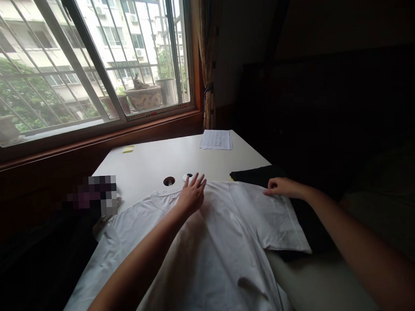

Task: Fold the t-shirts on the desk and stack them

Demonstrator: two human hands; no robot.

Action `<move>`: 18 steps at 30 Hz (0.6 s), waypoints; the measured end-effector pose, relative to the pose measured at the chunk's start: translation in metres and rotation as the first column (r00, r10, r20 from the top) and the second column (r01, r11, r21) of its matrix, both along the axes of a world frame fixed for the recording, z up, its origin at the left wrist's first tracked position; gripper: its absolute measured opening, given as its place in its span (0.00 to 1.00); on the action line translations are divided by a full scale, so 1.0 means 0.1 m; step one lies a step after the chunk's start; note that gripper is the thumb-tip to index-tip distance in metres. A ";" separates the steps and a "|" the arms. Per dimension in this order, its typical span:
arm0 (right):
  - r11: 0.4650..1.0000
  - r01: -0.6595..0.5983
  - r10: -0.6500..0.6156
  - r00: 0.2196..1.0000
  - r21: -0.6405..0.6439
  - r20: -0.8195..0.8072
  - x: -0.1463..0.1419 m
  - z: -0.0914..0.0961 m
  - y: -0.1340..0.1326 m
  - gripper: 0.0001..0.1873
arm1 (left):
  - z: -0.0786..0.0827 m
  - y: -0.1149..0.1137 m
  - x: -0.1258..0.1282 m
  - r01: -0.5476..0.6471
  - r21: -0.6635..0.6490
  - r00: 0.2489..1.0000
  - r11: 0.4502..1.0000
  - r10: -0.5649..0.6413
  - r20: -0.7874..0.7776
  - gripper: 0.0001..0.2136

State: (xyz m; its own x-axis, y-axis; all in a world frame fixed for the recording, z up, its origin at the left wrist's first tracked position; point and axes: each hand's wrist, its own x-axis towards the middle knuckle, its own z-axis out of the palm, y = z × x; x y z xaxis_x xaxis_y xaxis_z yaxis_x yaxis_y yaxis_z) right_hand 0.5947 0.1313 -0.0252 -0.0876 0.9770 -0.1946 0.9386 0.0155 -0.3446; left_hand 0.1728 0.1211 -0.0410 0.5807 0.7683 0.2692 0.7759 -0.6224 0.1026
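Note:
A white T-shirt lies spread over the near part of the table, its collar toward the window side and its lower part running toward me. My left hand rests near the collar, fingers spread, palm down on the fabric or just over it. On the right, my right hand is at the upper edge of the right sleeve, fingers curled with thumb and forefinger pinching the cloth. Under that sleeve lies a folded black cloth, only partly visible.
A white table stands below a barred window. Papers and a yellow sticky note pad lie at its far side. A round cable hole and a small round white object sit past the collar. Dark fabric is at left.

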 end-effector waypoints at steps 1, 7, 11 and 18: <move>0.999 -0.028 0.026 0.999 -0.036 -0.044 0.02 0.01 -0.01 0.21 | 0.00 -0.05 0.10 0.035 -0.004 0.999 0.999 -0.035 0.007 0.25; 1.000 0.014 -0.013 0.993 0.004 -0.117 0.08 0.15 -0.02 0.19 | -0.18 -0.14 0.44 0.005 -0.145 1.000 0.989 -0.003 0.017 0.27; 0.974 0.090 -0.055 0.984 0.209 -0.171 0.13 0.19 0.04 0.15 | -0.22 0.00 0.43 -0.025 -0.169 0.999 0.985 0.033 0.042 0.27; 0.908 0.073 -0.088 0.996 0.414 0.018 0.09 -0.03 0.13 0.19 | -0.22 0.07 0.42 -0.011 -0.162 0.999 0.987 0.019 0.048 0.28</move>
State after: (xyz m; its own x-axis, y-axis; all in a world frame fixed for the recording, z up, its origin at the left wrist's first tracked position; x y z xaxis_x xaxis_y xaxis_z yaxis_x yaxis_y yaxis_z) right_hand 0.6032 0.1438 -0.0285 -0.0061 0.9743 0.2252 0.9542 0.0730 -0.2901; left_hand 0.2153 0.1281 -0.0628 0.5582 0.8125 0.1682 0.7765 -0.5830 0.2392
